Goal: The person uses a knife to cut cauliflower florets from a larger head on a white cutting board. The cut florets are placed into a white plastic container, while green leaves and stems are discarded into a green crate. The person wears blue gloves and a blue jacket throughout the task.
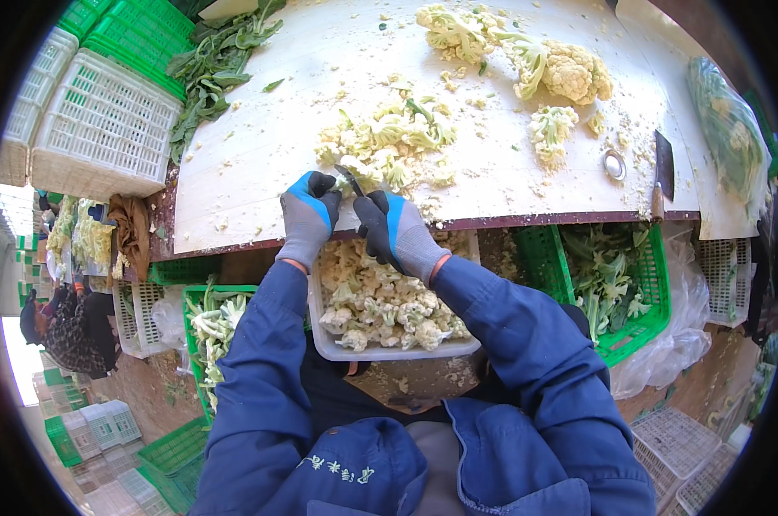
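Note:
My right hand (398, 232), in a grey, blue and black glove, grips a small knife (350, 179) whose short dark blade points up and left. My left hand (308, 216), gloved alike, is curled just left of the blade, around a pale cauliflower piece mostly hidden by its fingers. Right beyond both hands, a heap of cut cauliflower florets (395, 132) lies on the white tabletop (253, 161). Below my hands, under the table's front edge, a translucent plastic tub (395, 352) holds many small florets (389, 309).
A cauliflower head (573, 71) and larger chunks (457, 32) lie far right. Nearer are a metal ring (614, 165) and a cleaver (663, 168). Green crates of trimmings (660, 290) flank the tub. Leaves (212, 71) and stacked crates (105, 122) stand left; a person (76, 335) is behind.

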Action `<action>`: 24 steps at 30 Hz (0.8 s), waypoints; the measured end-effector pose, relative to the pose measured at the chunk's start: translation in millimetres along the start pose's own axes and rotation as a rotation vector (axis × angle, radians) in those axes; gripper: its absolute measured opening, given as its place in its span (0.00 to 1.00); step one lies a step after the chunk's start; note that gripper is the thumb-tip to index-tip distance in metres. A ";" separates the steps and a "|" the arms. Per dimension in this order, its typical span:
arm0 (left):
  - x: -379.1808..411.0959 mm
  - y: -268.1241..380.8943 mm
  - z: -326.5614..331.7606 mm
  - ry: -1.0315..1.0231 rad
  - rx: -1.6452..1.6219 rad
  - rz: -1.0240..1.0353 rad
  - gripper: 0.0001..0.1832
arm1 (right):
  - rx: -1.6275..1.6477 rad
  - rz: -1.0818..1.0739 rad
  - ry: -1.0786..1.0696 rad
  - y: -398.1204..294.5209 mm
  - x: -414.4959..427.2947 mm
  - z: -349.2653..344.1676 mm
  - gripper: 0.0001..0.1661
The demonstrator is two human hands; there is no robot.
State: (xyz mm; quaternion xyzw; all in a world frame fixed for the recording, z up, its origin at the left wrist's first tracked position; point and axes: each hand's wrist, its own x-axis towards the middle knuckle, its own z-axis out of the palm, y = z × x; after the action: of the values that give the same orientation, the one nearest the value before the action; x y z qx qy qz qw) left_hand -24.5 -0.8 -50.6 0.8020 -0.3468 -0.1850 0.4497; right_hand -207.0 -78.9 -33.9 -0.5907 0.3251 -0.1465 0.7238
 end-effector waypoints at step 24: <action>0.4 -5.9 -14.8 0.056 -0.569 -0.399 0.21 | -0.230 -0.146 0.079 26.5 3.8 -7.4 0.28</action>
State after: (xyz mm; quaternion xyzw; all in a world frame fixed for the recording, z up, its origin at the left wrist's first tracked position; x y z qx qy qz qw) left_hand -12.9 9.8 -47.8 0.7013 -0.1052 -0.3365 0.6195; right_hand -213.5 -79.9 -60.9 -0.6855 0.3245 -0.1837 0.6254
